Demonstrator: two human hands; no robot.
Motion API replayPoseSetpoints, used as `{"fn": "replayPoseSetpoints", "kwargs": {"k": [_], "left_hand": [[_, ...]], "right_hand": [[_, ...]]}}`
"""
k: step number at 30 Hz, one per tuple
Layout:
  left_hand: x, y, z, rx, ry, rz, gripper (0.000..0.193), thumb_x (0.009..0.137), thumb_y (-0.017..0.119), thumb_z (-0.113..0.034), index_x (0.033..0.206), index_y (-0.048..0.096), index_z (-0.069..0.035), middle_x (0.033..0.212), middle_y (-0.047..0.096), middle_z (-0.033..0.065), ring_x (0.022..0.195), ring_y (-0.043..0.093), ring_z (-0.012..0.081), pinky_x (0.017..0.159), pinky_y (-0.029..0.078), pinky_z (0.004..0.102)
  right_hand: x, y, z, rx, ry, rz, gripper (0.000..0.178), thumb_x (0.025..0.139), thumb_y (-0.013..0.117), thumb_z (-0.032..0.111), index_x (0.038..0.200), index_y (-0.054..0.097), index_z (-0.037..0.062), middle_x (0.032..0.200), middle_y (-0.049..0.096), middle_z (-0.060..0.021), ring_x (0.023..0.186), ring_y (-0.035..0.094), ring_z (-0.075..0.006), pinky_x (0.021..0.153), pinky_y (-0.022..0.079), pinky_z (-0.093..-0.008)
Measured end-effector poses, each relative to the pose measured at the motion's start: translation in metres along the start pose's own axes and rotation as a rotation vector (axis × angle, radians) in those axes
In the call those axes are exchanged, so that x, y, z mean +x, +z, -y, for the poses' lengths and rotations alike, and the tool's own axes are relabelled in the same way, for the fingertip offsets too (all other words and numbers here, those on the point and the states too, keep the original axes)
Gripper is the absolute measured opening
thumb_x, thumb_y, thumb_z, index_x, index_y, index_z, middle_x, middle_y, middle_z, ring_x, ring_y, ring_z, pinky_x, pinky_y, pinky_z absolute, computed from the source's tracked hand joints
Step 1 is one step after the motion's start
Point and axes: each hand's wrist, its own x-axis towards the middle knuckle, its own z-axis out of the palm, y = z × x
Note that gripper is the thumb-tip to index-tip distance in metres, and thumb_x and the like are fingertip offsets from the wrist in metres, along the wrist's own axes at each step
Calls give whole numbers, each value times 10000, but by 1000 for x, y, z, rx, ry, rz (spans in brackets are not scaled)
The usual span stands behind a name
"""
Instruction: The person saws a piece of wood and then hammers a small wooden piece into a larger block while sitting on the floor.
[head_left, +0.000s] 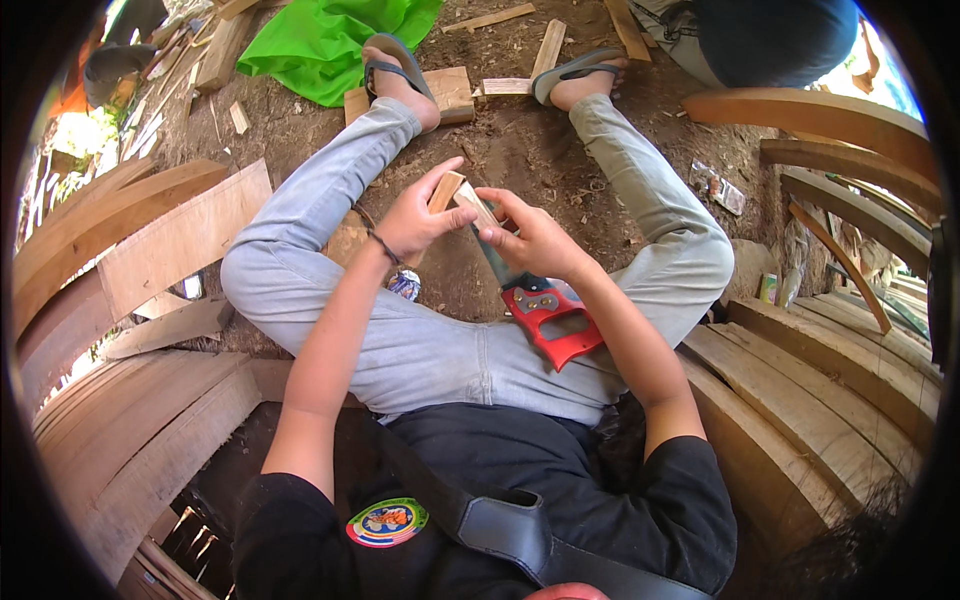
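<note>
My left hand (411,220) is closed around a small brown wood block (446,191), held up between my knees. Close against it, my right hand (535,238) pinches a paler short piece of wood (474,204) between thumb and fingers. The two pieces lean together near their top ends. A handsaw (556,338) with a red handle rests on my lap by the right thigh. Its blade runs forward beneath my right hand, which partly covers it.
Planks (790,410) are stacked at my right, more boards (150,440) at my left. Curved wooden pieces (815,115) jut in from the right. Ahead, a green cloth (325,45) and wood offcuts (450,92) lie on the dirt near my sandalled feet. Another person's clothed leg (770,40) shows at far right.
</note>
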Motion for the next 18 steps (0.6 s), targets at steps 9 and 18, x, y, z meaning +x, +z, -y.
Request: {"fn": "replayPoseSetpoints", "kwargs": {"k": [9,18], "left_hand": [[-33,13,-5,-210,167,-182,813,759,796,-21,1462,388,-62,1201,568,60,1085,549,115,948,462,267],[-49,8,-14,-160,300,-248,800,759,755,28,1460,377,-54,1216,582,78,1082,577,156,942,478,283]], "right_hand": [[-107,-5,43,-905,175,28,692,789,661,573,1307,526,134,1200,563,-132,1113,525,-326,847,435,-491],[-170,31,47,-1006,2,-122,621,737,748,421,1290,559,213,1264,553,-220,1118,544,-429,880,439,-521]]}}
